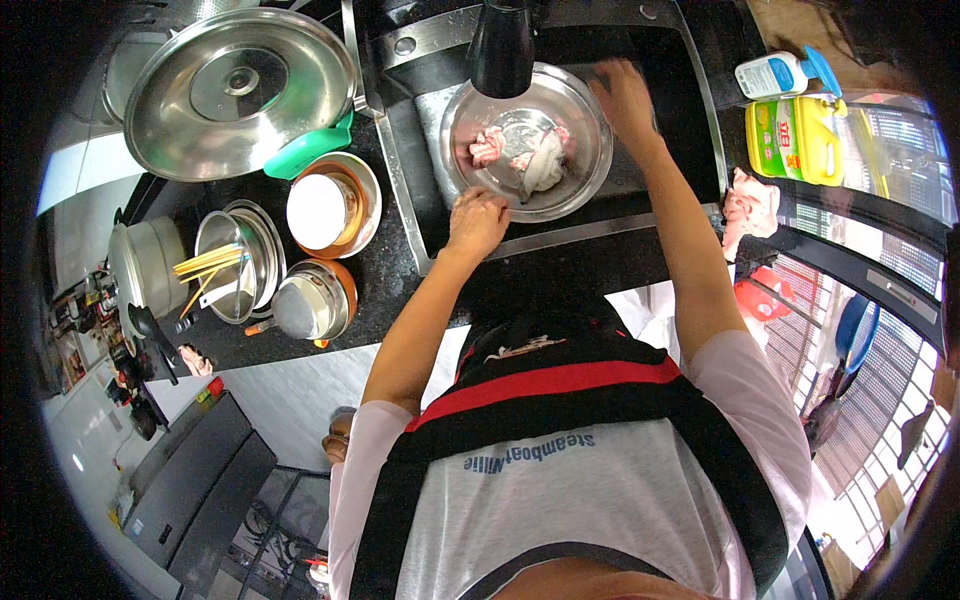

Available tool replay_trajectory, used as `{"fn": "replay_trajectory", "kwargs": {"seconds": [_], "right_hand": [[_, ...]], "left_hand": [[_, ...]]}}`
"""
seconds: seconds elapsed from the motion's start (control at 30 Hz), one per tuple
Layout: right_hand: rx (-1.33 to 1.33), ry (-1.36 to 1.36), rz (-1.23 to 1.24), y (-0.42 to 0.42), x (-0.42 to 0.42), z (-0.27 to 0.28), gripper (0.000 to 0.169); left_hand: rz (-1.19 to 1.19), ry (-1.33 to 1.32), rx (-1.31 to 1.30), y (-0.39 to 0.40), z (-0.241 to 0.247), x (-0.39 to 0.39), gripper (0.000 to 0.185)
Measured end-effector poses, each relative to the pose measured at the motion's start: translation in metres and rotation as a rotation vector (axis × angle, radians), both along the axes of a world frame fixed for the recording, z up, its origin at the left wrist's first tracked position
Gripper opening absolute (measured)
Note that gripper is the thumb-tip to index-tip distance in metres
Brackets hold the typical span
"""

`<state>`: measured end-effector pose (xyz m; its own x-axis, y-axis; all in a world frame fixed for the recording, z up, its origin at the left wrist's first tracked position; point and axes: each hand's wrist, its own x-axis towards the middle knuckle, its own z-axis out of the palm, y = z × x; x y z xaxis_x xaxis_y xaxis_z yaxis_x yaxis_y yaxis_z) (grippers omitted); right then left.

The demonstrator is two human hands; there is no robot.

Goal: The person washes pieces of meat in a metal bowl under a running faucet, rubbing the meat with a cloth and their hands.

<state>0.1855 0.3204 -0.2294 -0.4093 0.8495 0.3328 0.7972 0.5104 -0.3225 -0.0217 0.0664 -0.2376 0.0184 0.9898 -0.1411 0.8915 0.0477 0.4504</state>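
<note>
A shiny metal basin (592, 169) stands in the dark sink (675, 180), under a black faucet (502, 52). Inside it lie a pink-and-white patterned cloth (487, 146) and a whitish, wet-looking cloth (544, 169). My left hand (478, 219) rests at the basin's near rim, at lower left, with its fingers curled; whether they grip the rim cannot be told. To the right, my right hand (624, 94) is blurred beside the basin's upper right rim, its fingers spread, and nothing shows in it.
Left of the sink are a large metal lid (161, 112), a green plastic thing (307, 152), stacked bowls (367, 195), and metal bowls with chopsticks (206, 259). At right stand a pump bottle (772, 76), a yellow detergent jug (821, 142) and a crumpled pink cloth (752, 206).
</note>
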Motion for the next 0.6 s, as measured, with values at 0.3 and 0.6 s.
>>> {"fn": "replay_trajectory", "kwargs": {"seconds": [0.3,0.6], "right_hand": [[-0.166,0.297,0.269,0.055,-0.143,0.039,0.023],[-0.083,0.568,0.34,0.025,-0.135,0.047,0.027]], "left_hand": [[0.134,0.081,-0.04,-0.005,0.009,-0.001,0.016],[1.032,-1.98,-0.377,0.088,0.003,-0.021,0.023]]}}
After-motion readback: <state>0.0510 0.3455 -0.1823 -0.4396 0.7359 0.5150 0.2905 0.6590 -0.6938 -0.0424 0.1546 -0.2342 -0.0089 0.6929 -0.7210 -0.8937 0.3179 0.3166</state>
